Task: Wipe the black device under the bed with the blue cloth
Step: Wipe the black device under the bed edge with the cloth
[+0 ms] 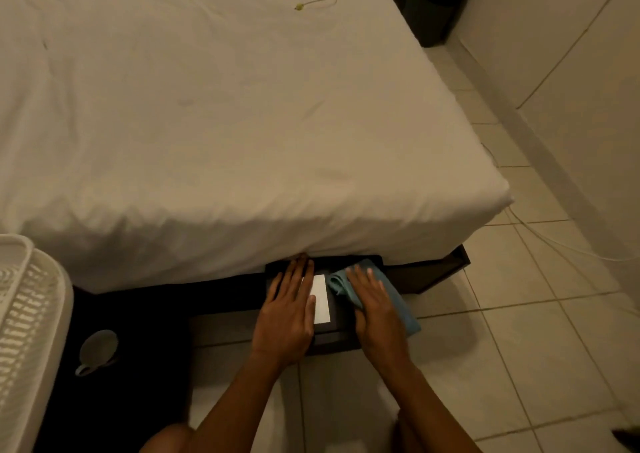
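The device [337,328] lies at 6 o'clock, half under the bed [214,123]. The left hand [287,317] rests flat on it, fingers spread; the right hand [375,314] presses the cloth [403,309] flat at its 3 o'clock edge.

The bed [225,123] wears a matt white cotton-like sheet, softly creased. The black device [341,319] looks like smooth matt plastic, with a plain white paper-like label [321,298] on top. The blue cloth [398,300] is soft, napped fabric. The floor [519,331] is smooth pale tile with a faint sheen.
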`<state>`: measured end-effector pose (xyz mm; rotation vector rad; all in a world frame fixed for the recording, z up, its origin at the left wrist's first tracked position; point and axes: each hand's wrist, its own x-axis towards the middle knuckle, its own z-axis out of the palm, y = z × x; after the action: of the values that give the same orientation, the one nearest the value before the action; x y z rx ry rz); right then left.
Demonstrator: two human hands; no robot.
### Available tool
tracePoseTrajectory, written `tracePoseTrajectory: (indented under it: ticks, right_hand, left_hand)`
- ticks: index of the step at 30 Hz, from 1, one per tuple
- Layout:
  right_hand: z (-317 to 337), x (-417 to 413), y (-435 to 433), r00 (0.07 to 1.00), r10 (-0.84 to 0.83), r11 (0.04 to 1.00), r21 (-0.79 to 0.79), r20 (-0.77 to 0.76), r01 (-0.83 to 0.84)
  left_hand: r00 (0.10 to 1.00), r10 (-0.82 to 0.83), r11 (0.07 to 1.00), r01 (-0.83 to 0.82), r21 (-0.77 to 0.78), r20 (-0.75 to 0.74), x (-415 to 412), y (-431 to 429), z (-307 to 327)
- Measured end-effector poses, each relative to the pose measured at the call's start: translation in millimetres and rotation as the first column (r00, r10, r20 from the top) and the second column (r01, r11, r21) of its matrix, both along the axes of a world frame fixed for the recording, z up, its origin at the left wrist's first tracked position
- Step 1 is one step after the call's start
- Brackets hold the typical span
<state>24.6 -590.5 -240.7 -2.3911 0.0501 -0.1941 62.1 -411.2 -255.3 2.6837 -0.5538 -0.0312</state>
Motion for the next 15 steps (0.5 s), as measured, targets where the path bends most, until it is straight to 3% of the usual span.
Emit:
tracePoseTrajectory:
  ticks: [2,6,11,15]
  right_hand:
    - [-4,-15,7,0.999,-0.034,0.999,0.011,-0.021,0.034]
    - [-15,-61,17,0.991,0.124,0.992,0.004,0.043,-0.124]
    - [-2,-3,3,1.000,0.009,1.000,-0.002,0.015,-0.009]
    - [-7,-55,17,0.996,0.090,0.993,-0.070,-0.007,-0.090]
  left_hand:
    - [1.000,0.000,1.000,0.000,-0.002,-0.006,-1,1,0]
    - [1.000,0.003,1.000,-0.003,-0.024,-0.018,-1,0,1]
    - [1.000,0.013,1.000,-0.013,-0.018,0.000,0,-1,2]
    - [1.000,0.007,1.000,-0.007,-0.016,-0.007,-1,1,0]
